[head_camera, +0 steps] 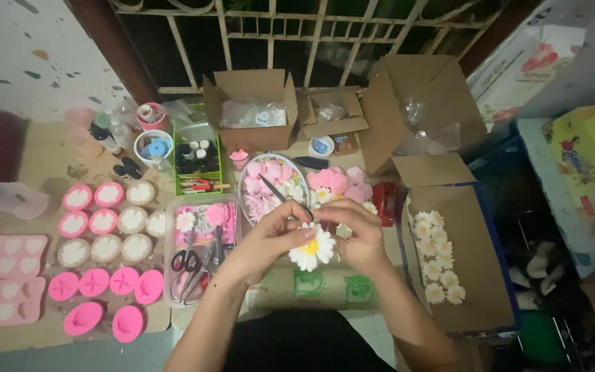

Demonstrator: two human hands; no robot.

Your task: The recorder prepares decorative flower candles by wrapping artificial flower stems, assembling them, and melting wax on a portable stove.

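Hands are seen meeting over the middle of the work table's near edge. A white daisy-shaped piece with a yellow centre (313, 249) is pinched between the fingers of the left hand (270, 238) and steadied by the right hand (357, 231), whose fingers are also closed on it. A thin dark tool (278, 193) is held in the left hand, pointing away. Just behind, a bowl of pink and white flowers (253, 200) is set. Scissors (189, 265) are laid in a clear tray (172, 289) at the left, beside pink round moulds (95, 283). More white daisies (437, 258) are stored in a cardboard box (480, 289) at the right edge.
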